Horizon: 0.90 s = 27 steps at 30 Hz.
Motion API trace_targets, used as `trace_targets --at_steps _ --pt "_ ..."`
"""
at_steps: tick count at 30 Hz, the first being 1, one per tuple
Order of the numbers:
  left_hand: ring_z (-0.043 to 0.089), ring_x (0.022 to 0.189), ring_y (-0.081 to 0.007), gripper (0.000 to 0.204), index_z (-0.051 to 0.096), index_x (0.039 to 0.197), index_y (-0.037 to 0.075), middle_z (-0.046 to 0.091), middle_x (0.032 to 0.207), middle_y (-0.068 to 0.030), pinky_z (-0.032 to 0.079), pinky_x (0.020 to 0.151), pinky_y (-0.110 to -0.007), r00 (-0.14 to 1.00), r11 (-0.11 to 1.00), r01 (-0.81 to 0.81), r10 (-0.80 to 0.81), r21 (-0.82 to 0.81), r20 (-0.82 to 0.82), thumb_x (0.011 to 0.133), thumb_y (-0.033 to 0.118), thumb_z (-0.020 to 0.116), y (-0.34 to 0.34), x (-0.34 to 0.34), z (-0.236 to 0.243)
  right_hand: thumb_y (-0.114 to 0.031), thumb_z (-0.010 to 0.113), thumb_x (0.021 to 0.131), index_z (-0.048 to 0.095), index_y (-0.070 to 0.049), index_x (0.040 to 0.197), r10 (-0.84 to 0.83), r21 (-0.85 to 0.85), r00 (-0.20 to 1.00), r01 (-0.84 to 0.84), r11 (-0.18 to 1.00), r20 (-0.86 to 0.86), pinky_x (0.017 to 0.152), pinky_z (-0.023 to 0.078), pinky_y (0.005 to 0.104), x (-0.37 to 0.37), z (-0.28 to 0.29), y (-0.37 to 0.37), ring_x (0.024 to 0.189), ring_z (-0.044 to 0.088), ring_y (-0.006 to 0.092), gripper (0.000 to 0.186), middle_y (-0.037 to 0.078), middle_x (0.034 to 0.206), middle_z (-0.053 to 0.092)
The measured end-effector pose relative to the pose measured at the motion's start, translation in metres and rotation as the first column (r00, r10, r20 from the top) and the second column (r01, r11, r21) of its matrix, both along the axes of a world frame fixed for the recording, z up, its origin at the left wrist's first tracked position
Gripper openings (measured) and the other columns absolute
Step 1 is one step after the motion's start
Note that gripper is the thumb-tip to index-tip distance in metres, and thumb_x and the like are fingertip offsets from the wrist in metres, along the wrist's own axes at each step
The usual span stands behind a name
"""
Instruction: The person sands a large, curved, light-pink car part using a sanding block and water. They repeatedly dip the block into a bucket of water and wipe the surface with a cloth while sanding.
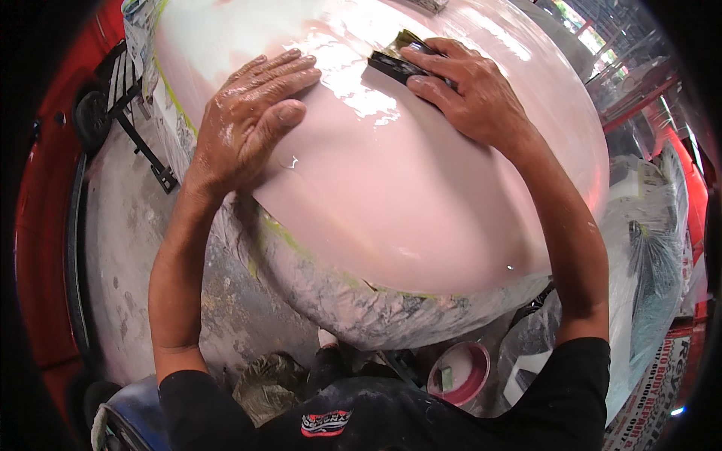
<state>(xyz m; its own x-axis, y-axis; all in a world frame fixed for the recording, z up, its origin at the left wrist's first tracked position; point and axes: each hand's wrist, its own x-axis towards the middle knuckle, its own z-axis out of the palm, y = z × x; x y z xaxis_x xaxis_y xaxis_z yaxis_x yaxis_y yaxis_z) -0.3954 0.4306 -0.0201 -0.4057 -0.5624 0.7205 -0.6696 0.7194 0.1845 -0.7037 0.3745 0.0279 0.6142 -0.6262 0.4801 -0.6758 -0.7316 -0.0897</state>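
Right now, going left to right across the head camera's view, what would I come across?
Red vehicle, black-barred stand, the person's left hand, black block, the right hand gripping it, clear plastic sheeting.

A broad, rounded panel point(421, 218), pale pink fading to white toward the upper left and shiny wet, carries a black block point(395, 68). Yellow-green tape point(282, 231) and crumpled sheeting point(320, 304) border its near edge. The stained grey floor point(124, 270) holds a pink bucket point(472, 388).
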Motion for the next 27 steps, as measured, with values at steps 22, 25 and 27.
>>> trace_targets --at_steps 22,25,27 --pt "0.059 0.129 -0.0344 0.056 0.073 0.119 -0.001 0.070 0.124 -0.0186 0.041 0.111 -0.044 0.996 0.998 0.062 -0.063 -0.013 -0.071 0.104 0.047 0.048 -0.002 -0.004 0.004 -0.028 0.068 0.094 0.065 -0.017 0.137 0.008 -0.001 0.985 -0.008 1.000 -0.174 0.104 0.046 0.0464 -0.049 0.005 0.037 0.124 0.058 0.0369 0.045 0.017 0.143 0.055" --pt "0.059 0.129 -0.0353 0.054 0.072 0.119 -0.001 0.070 0.124 -0.0190 0.042 0.111 -0.044 0.999 1.000 -0.018 0.018 0.004 -0.028 0.103 0.046 0.051 0.009 0.006 0.006 -0.022 0.077 0.085 0.067 -0.016 0.134 0.080 0.012 0.987 -0.079 0.997 -0.136 0.105 0.046 0.0486 -0.127 -0.020 0.103 0.125 0.056 0.0391 0.050 0.020 0.142 0.054" --pt "0.060 0.128 -0.0358 0.052 0.072 0.119 -0.001 0.070 0.124 -0.0192 0.042 0.111 -0.044 0.999 1.000 -0.020 0.021 0.021 -0.035 0.100 0.044 0.054 0.007 0.001 0.008 -0.019 0.077 0.083 0.066 -0.017 0.135 0.026 0.076 0.994 -0.018 0.997 -0.109 0.106 0.046 0.0493 -0.141 -0.020 0.122 0.127 0.055 0.0395 0.053 0.022 0.142 0.054"
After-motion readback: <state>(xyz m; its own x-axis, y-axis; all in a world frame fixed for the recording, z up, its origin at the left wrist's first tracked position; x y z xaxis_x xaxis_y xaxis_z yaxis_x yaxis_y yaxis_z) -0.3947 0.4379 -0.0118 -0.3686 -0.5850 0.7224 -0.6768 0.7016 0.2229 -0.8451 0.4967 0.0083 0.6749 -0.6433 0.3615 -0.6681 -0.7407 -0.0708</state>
